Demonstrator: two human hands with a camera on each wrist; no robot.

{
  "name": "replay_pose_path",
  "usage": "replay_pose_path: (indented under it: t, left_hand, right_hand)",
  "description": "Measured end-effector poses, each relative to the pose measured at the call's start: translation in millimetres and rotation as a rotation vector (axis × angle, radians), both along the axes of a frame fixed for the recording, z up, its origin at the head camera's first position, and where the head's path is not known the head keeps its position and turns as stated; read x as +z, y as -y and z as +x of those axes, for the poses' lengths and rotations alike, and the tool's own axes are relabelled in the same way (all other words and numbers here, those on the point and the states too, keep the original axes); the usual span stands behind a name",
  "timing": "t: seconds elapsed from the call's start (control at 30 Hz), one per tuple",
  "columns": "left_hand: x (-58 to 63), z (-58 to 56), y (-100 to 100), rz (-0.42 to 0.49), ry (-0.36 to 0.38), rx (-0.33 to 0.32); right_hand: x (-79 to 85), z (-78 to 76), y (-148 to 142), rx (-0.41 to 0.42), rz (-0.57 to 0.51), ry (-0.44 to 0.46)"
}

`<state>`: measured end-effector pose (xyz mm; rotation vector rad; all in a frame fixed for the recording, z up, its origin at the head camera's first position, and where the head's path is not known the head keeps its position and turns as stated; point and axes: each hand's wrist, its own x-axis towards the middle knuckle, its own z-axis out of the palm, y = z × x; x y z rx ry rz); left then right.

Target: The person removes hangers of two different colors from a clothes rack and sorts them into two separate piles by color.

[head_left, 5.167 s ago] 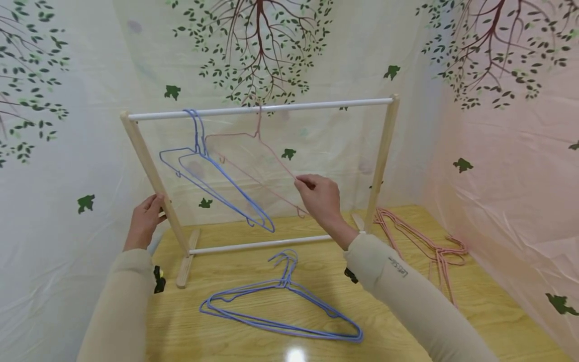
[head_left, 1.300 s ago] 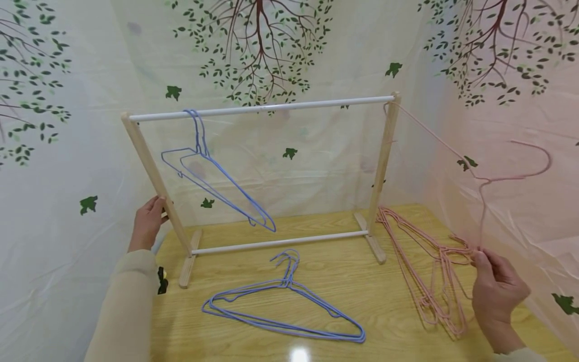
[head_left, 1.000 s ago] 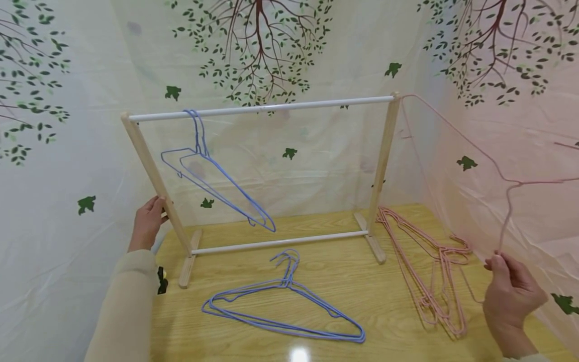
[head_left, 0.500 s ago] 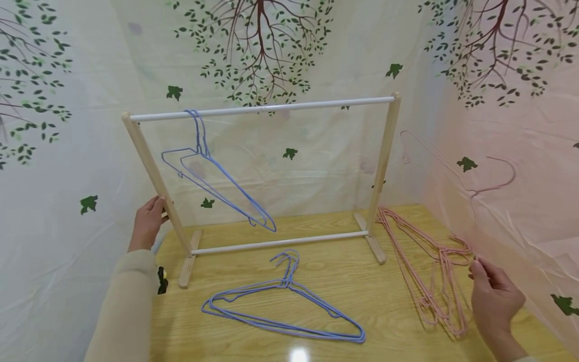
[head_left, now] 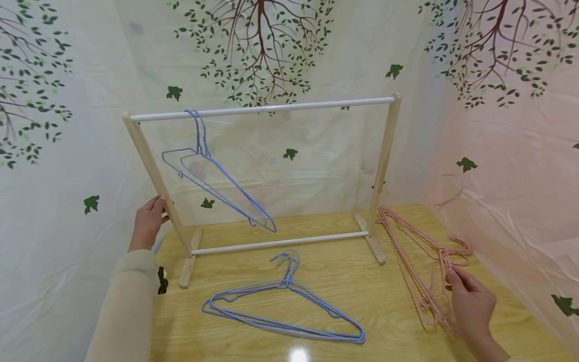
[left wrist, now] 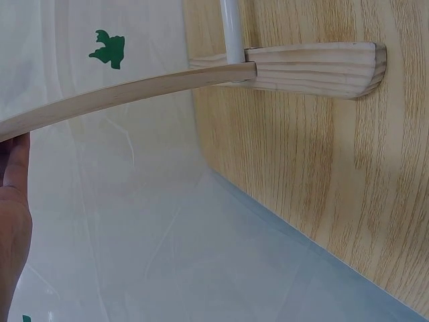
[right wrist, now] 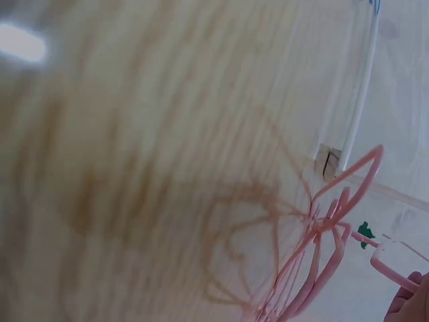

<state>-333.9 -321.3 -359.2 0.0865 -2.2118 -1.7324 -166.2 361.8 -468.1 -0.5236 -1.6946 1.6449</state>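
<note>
My left hand [head_left: 148, 221] grips the left wooden post [head_left: 151, 171] of a small clothes rack, thumb in front and fingers behind. In the left wrist view, part of that hand [left wrist: 13, 215] shows against the post. At the right, my right hand [head_left: 472, 301] pinches a pink wire hanger [right wrist: 392, 272] over a pile of pink hangers [head_left: 407, 226]. The held hanger's hook looks faint against the pink sheet in the head view. Two blue hangers [head_left: 235, 181] hang on the rack's white top rod [head_left: 294, 107], toward its left end.
Several blue hangers [head_left: 282, 329] lie stacked on the wooden table [head_left: 253, 266] in front of the rack. The rack's right foot [head_left: 373, 246] stands close to the pink pile. Leaf-printed sheets [head_left: 344, 166] enclose the back and sides. A small black object [head_left: 162, 281] sits at the table's left.
The pink hanger has come off the top rod, gone right past the rack, and dropped down over the pink pile in my right hand. My left hand has stayed on the post.
</note>
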Motion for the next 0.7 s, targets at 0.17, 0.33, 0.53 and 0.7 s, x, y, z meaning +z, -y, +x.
replay_pose_path:
  t: [0.17,0.33,0.53,0.7]
  left_hand:
    - [0.4,1.6,-0.5,0.027,-0.004,-0.004]
    - [0.4,2.7,-0.4,0.004,-0.006,-0.004]
    - [0.5,2.7,-1.0,-0.032,-0.007,-0.001]
    - [0.4,1.0,-1.1,-0.040,-0.003,0.012]
  right_hand:
    - [-0.2,-2.9,-1.6,0.063,0.005,0.170]
    - [0.2,-8.0,-14.4,0.141,-0.131,0.245]
    - [-2.4,-12.8,-33.5,0.189,-0.167,0.353]
    - [-4.2,-9.3,-46.8,0.304,0.169,0.598]
